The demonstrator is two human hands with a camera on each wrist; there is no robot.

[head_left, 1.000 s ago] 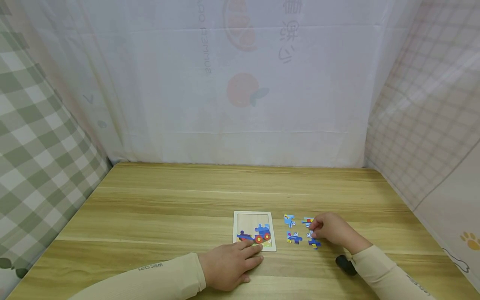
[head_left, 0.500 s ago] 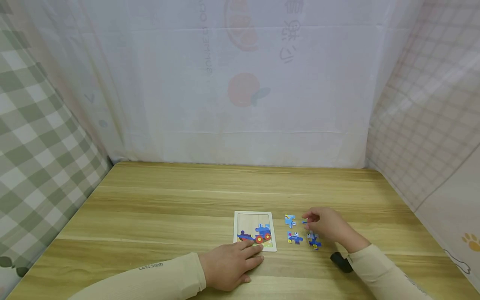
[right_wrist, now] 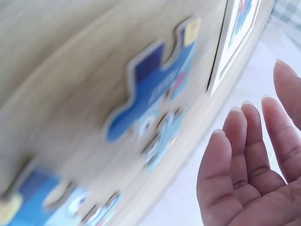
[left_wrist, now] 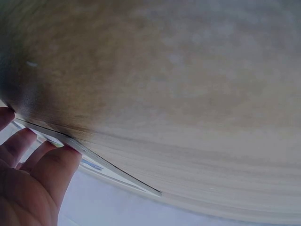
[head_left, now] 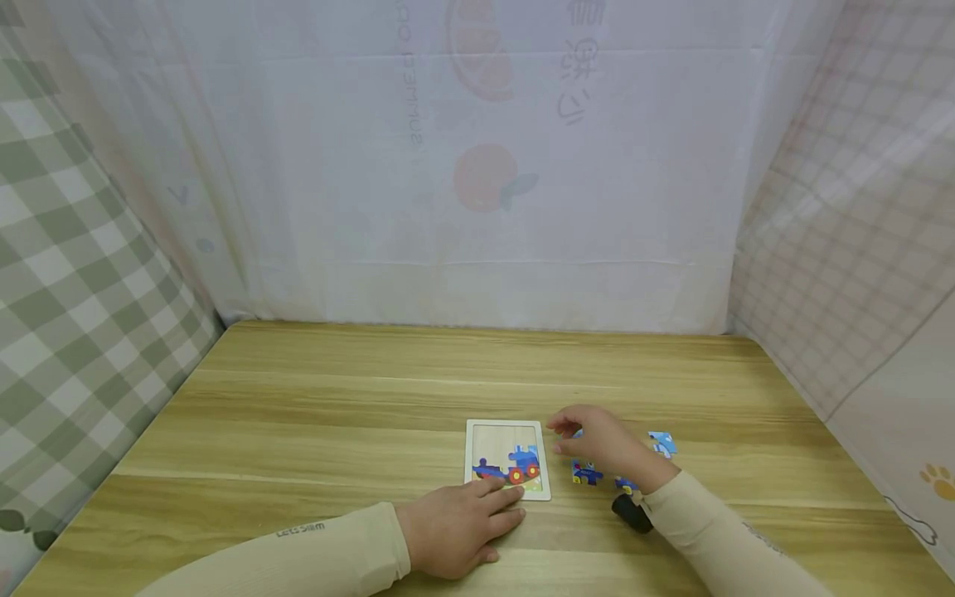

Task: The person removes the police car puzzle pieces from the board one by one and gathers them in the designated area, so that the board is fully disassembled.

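Note:
A puzzle tray [head_left: 469, 448] with a pale rim lies on the table, a blue train with red wheels filling its lower part. Fingers of my left hand [head_left: 458, 531] rest, extended, on its near edge; the left wrist view shows fingertips against the rim. My right hand [head_left: 612, 448] hovers just right of the tray, over loose jigsaw pieces. In the right wrist view its fingers are loosely bent, with nothing between them. Below it lies a blue jigsaw piece [right_wrist: 153, 89]. Other pieces are partly hidden by the hand in the head view.
A light-blue jigsaw piece [head_left: 662, 444] lies right of my right wrist. Another blue piece [head_left: 625, 486] shows beside the black cylinder [head_left: 632, 514] at that wrist. The wooden table [head_left: 336, 414] meets a white curtain [head_left: 336, 207] at the back.
My right hand has moved left from the right-hand jigsaw pieces toward the tray. A light-blue piece now shows to the right of its wrist. The left hand stays put.

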